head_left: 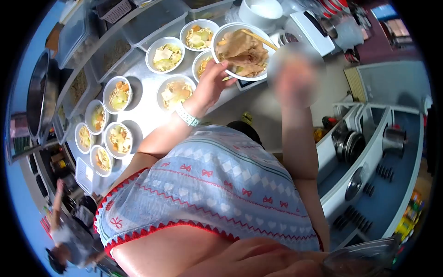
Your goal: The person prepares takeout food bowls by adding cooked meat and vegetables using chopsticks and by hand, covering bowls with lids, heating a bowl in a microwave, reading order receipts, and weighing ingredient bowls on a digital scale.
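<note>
Firstly, your left hand [213,83]: closed at the edge of a white meat bowl [244,57], thumb at the rim, the other fingers partly hidden beneath. Item two, your right hand [297,76]: raised just beside that bowl's right side, heavily blurred; whether its fingers were spread or pinching anything, you could not tell. The meat bowl: located at the near edge of the worktop [144,87], filled with pale brown slices that looked like meat, and covering part of a noodle bowl in your view; whether its base touched anything was unclear. Chopsticks [258,39]: laid slantwise across the slices, ends pointing towards your right hand.

Noodle bowls [166,55]: nine, all white and round, with noodles and pale green vegetable pieces showing, several also with orange pieces. Four stood near your left hand; five were grouped farther left.

Along the far side: clear plastic boxes [159,30] and, at the top, a white tub [262,10]. By the left-hand group: a clear lid [84,175]. Beyond it, at far left: a large metal pan [39,94].

On you: a patterned apron [207,184] with red trim, and a pale wristband [187,115] on your left wrist. Lower left, apart: another person [76,240] in a dark cap.
</note>
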`<state>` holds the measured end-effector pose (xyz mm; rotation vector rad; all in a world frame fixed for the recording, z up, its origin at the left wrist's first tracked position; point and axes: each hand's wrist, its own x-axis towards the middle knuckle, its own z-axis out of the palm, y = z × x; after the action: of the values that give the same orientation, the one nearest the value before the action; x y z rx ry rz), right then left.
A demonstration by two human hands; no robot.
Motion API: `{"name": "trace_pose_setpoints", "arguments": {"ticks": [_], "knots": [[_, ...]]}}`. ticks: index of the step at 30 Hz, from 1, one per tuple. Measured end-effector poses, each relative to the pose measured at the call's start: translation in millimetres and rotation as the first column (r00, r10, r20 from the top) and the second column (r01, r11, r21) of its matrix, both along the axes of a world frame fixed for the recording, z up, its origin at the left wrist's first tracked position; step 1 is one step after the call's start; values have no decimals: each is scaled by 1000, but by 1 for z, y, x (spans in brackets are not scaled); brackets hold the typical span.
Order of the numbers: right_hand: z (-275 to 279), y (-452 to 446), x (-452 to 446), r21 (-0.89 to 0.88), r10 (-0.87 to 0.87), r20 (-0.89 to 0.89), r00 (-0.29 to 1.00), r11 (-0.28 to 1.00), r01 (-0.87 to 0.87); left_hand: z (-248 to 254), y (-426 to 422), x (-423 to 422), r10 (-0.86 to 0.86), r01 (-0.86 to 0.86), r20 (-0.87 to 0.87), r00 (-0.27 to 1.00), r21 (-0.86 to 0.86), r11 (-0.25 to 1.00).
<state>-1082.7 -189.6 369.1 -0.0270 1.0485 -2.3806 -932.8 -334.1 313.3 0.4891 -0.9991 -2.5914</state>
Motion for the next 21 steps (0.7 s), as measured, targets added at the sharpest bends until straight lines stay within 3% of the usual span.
{"name": "trace_pose_setpoints", "arguments": {"ticks": [1, 4, 5, 7, 8, 12, 14, 15, 17, 20, 21], "knots": [[-15, 1, -15, 298, -36, -480, 877, 933, 201, -3, 1, -9, 36, -36, -10, 999, -13, 999], [-18, 12, -50, 433, 16, -615, 788, 842, 321, -4, 9, -34, 135, -135, -12, 991, -38, 990], [-12, 15, -69, 376, -49, -204, 978, 918, 124, -2, 9, -46, 153, -153, 5, 988, -21, 988], [-18, 32, -106, 141, 111, 165, 980, 981, -135, -2, 25, -61, 221, -222, -22, 975, -12, 975], [-19, 35, -120, 139, 141, 166, 976, 976, -165, -3, 31, -70, 252, -252, -36, 967, -3, 968], [-14, 41, -168, 296, 177, -114, 978, 945, -136, -7, 44, -103, 342, -342, -61, 938, 0, 940], [-15, 42, -190, 259, 291, -327, 899, 942, -211, -5, 55, -109, 400, -400, -50, 915, 2, 917], [-12, 40, -194, 266, 320, -320, 892, 934, -239, -3, 59, -111, 432, -432, -34, 901, 5, 902], [1, 38, -201, 385, 325, -522, 789, 915, -122, -9, 67, -110, 484, -484, 6, 875, 10, 875], [10, 34, -205, 425, 320, -634, 704, 905, -28, -6, 73, -109, 544, -544, 30, 838, -11, 839], [3, 36, -213, 320, 354, -650, 672, 930, -181, -8, 74, -107, 555, -555, 38, 831, -7, 832]]}}
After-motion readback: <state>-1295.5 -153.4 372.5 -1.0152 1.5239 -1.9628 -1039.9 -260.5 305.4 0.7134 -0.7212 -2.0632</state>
